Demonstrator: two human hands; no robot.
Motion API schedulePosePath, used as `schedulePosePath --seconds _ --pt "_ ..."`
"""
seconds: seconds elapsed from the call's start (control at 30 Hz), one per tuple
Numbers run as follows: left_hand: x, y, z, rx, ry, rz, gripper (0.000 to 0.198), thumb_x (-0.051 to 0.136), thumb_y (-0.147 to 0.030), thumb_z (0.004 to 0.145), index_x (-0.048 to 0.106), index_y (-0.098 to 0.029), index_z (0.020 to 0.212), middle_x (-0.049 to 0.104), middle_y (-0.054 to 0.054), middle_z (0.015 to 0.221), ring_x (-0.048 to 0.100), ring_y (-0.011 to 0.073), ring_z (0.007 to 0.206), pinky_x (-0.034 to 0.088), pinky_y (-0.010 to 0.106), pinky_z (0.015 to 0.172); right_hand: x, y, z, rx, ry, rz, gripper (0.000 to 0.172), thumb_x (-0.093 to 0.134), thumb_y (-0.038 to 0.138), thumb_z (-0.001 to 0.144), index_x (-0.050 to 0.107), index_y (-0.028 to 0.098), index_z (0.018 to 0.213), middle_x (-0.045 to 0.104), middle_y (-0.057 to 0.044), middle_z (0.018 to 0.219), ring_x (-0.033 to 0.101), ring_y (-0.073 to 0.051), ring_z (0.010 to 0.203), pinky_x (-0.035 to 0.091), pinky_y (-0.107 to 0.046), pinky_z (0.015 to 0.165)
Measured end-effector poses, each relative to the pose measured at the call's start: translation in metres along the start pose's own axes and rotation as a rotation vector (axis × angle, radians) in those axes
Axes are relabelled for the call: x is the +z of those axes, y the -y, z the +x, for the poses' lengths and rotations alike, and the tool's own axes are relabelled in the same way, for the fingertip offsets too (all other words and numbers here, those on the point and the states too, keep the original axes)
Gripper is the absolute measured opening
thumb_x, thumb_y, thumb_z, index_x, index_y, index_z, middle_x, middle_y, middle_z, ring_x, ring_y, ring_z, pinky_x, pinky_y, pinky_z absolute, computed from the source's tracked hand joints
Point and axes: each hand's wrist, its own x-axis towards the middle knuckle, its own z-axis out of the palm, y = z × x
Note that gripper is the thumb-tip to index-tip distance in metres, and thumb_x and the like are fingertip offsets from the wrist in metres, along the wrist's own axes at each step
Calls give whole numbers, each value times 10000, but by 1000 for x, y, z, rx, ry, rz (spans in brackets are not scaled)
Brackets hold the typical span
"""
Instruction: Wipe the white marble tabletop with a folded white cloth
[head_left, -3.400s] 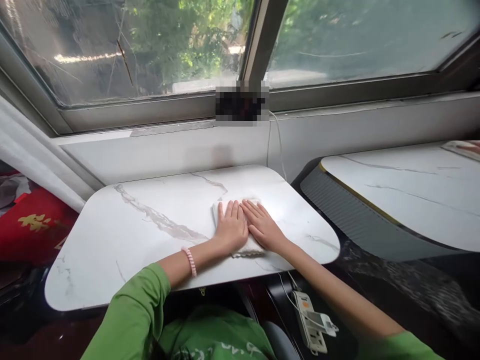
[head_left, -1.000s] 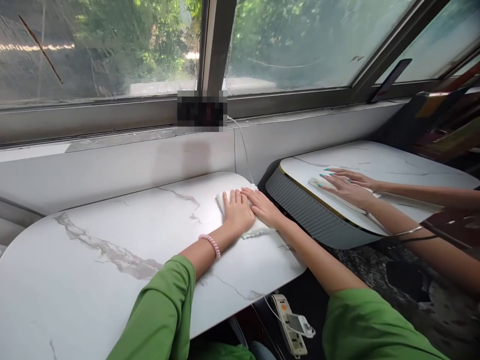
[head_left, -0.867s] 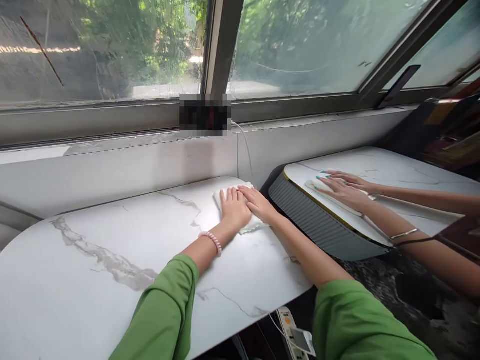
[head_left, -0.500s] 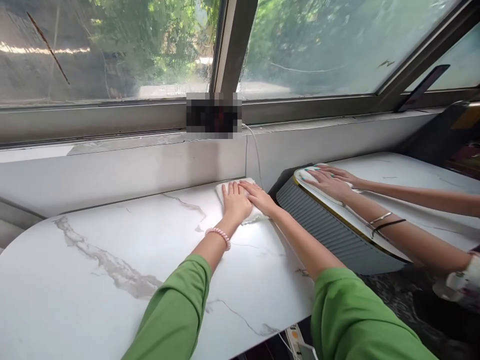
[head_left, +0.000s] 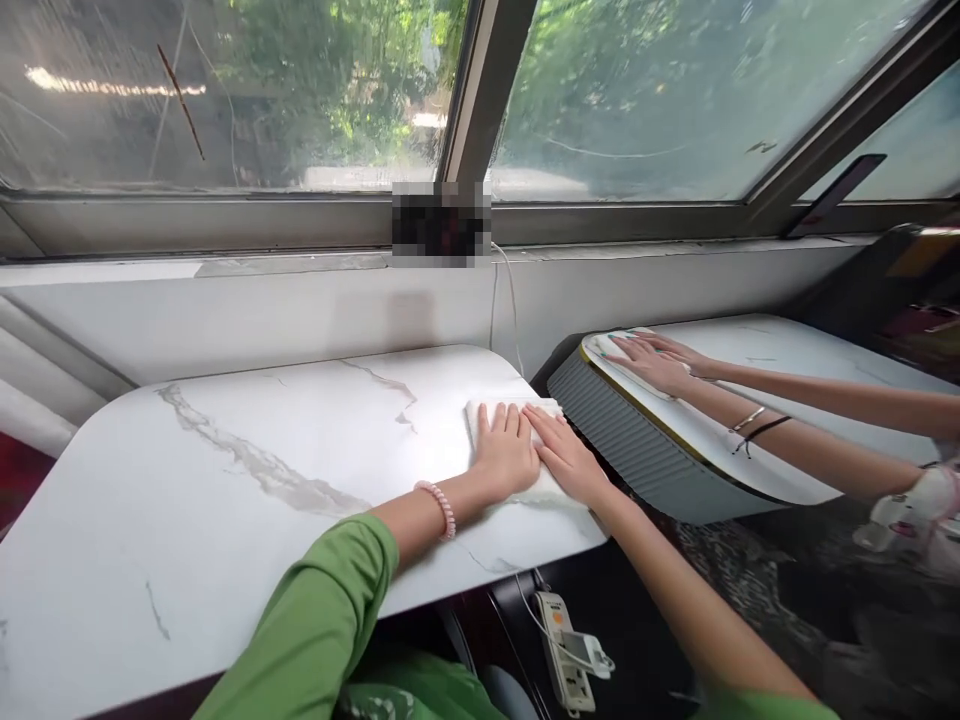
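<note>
A folded white cloth point(head_left: 555, 486) lies on the right end of a white marble-patterned table point(head_left: 247, 550). My left hand point(head_left: 507, 452) rests flat on it, fingers stretched out and pressed down. Beside it, touching along the thumb side, my right hand point(head_left: 568, 455) also lies flat on the cloth. Both hands are open, palms down, and cover much of the cloth. A pink coiled band point(head_left: 439, 508) circles my left wrist.
At the right, another person's hands point(head_left: 652, 360) press a white cloth on a second marble-patterned table point(head_left: 780, 345) with a ribbed grey side. Below my table sits a power strip point(head_left: 559, 640) with a plugged-in charger point(head_left: 589, 652). Windows point(head_left: 630, 100) rise behind a sill.
My hands have slid the cloth from the table's back edge toward me and to the right. The camera view has shifted too. The other person's hands stay on their cloth.
</note>
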Motion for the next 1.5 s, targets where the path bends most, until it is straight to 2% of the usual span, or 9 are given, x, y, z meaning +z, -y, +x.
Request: schedulePosePath --seconds 0.1,0.2,0.33,0.57,0.8,1.03,1.2,1.33,1.5 --pt "-6 -14 -25 115 40 -8 519 260 -289 943 359 -46 1390 371 123 1456 281 266 1355 136 511 1127 -7 25 -44 81 -67 -31 565 265 248 898 260 209 1461 390 -79 1452 326 -233 1352 258 -533 1109" --pt "-10 -21 -43 159 52 5 519 260 -297 947 350 -57 1399 367 119 1459 277 260 1358 150 507 1122 -9 48 -66 136 -118 -48 570 265 231 899 246 228 1468 401 -66 1446 348 -240 1341 244 -540 1117" --pt "-12 -18 -54 158 55 41 513 251 -295 950 348 -74 1403 362 108 1464 272 245 1360 167 494 1120 -5 60 -67 139 -132 -53 586 260 211 887 236 231 1472 396 -60 1449 353 -255 1337 257 -556 1107" --pt "-16 -4 -53 117 43 32 510 245 -280 947 365 -59 1391 371 109 1459 287 246 1355 160 488 1125 2 62 -45 113 -128 -63 603 292 205 855 276 231 1458 433 -57 1423 388 -257 1315 316 -534 1083" --pt "-18 46 -36 12 46 34 508 256 -268 942 352 -66 1398 356 99 1468 269 242 1366 127 490 1134 20 74 17 76 -70 -14 577 289 204 841 359 199 1413 438 -70 1419 357 -247 1334 289 -519 1097" --pt "-15 121 8 -107 48 49 496 257 -246 945 347 -92 1408 325 90 1485 215 220 1390 91 461 1144 41 87 112 102 27 2 538 285 202 844 431 93 1350 411 -121 1432 324 -234 1350 239 -457 1126" --pt "-13 161 36 -180 25 66 493 256 -250 948 347 -105 1410 316 84 1490 212 220 1392 79 446 1149 59 84 166 94 15 15 545 315 186 822 436 79 1342 418 -114 1429 327 -219 1346 228 -427 1126" --pt "-12 177 47 -215 -10 61 479 271 -241 940 377 -122 1392 350 84 1474 256 229 1374 107 452 1145 69 77 189 61 -13 53 532 339 190 810 462 119 1323 459 -101 1400 369 -219 1318 242 -433 1113" --pt "-12 178 48 -222 -38 58 463 272 -227 941 403 -122 1372 374 98 1458 272 241 1366 110 473 1140 69 75 193 56 6 47 535 329 195 826 452 99 1338 430 -106 1422 343 -217 1335 229 -422 1120"
